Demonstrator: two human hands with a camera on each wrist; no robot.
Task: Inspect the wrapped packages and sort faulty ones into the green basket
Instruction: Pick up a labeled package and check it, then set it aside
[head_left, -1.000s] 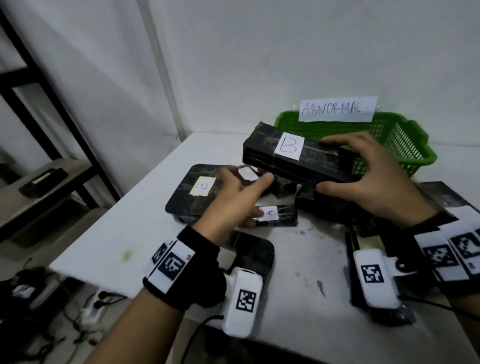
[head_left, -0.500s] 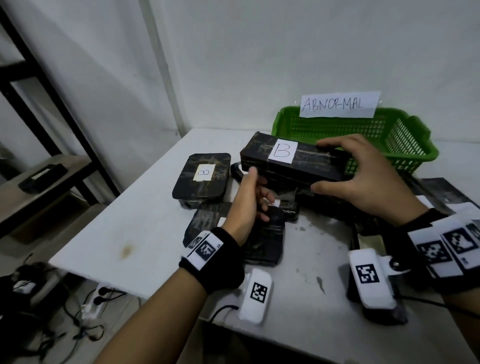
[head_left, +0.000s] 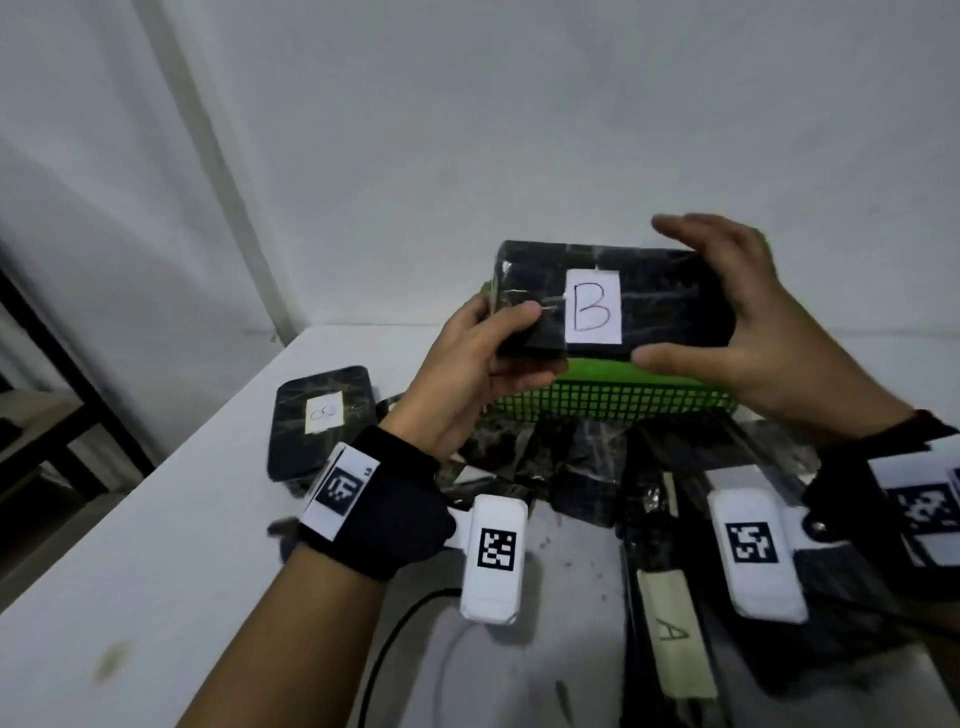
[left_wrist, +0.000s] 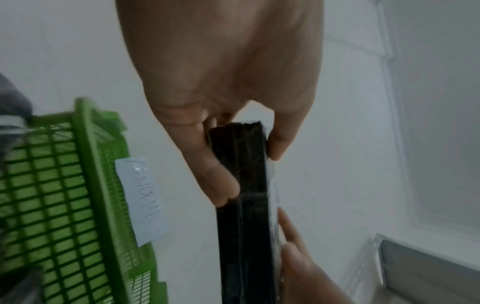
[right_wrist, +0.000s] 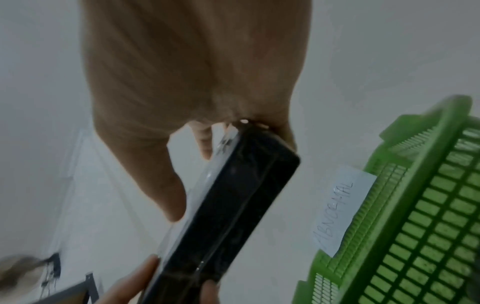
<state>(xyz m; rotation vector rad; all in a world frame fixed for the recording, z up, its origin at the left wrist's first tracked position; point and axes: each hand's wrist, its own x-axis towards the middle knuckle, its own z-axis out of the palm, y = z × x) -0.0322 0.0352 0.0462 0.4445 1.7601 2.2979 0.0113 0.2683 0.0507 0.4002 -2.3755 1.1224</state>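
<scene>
A black wrapped package (head_left: 649, 312) with a white label marked B is held up in front of the wall, its labelled face towards me. My left hand (head_left: 535, 340) grips its left end, thumb on the front and fingers underneath. My right hand (head_left: 670, 291) clasps the right end between fingers on top and thumb below. In the left wrist view my left hand (left_wrist: 246, 174) pinches the package (left_wrist: 244, 226) edge-on. The right wrist view shows my right hand (right_wrist: 228, 176) round the package (right_wrist: 233, 205). Behind and below the package stands the green basket (head_left: 623, 400), partly hidden.
On the white table (head_left: 156, 545) lies a pile of more black wrapped packages, one at the left (head_left: 322, 415) and one marked A (head_left: 670, 639) near me. The basket (right_wrist: 415, 226) carries a paper sign (right_wrist: 335, 209) reading ABNORMAL. A dark shelf frame stands at the left.
The B package has risen from just above the pile and tilted its label towards me. My left hand left the table packages and took hold of its left end.
</scene>
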